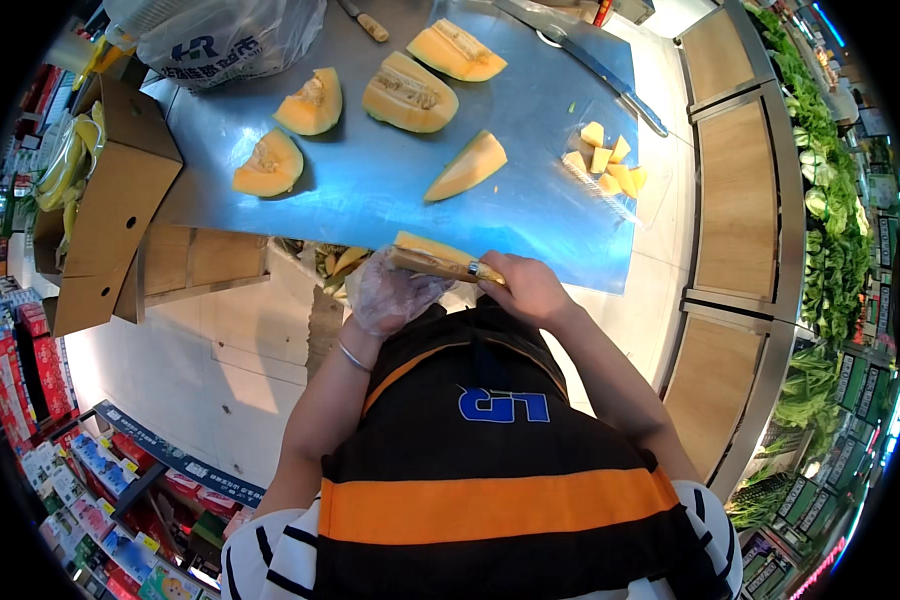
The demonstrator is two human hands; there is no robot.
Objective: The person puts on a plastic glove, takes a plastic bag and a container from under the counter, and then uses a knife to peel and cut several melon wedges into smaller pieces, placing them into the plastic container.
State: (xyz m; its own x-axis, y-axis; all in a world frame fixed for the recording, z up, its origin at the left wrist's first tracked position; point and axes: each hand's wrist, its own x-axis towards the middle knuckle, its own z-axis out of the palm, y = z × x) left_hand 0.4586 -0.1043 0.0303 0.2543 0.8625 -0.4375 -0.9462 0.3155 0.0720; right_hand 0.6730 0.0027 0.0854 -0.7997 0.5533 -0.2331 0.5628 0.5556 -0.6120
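My left hand (391,289), in a clear plastic glove, holds a melon wedge (439,248) just off the near edge of the metal table. A knife with a yellowish handle (489,274) is in my right hand (526,289), which is bare; its blade lies along the wedge's near side. On the table are a wedge without visible seeds (468,166), two large seeded pieces (411,91) (459,51) and two smaller seeded pieces (311,103) (268,163). Several melon chunks (601,159) lie on clear plastic at the right.
A long knife (607,77) lies at the table's right edge, another knife (367,21) at the far side. A plastic bag (232,41) stands far left, beside a cardboard box (120,187) near bananas (71,161). Below the table's near edge, a lined container (335,264) holds peelings.
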